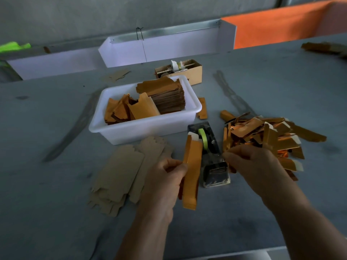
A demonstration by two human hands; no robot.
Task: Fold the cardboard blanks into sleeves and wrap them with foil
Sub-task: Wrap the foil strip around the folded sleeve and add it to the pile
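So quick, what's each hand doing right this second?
Left hand: grips a gold sleeve by its edge.
Right hand: fingers curled down by the tape dispenser; cannot tell whether it holds anything.

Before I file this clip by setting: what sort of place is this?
Probably a small packaging workshop: a long grey worktable, a white bin stacked with cardboard blanks, and a heap of foil-wrapped sleeves beside a tape dispenser.

A grey bench (pixel 56 184) is seen. A white tub (pixel 142 128) holds orange-gold foil pieces (pixel 120 111) and a brown cardboard stack (pixel 169 98). Plain tan blanks (pixel 120 173) lie near left; shiny copper-gold sleeves (pixel 266 136) are heaped right. A green tape roll (pixel 202 137) sits in a black dispenser (pixel 212 162).
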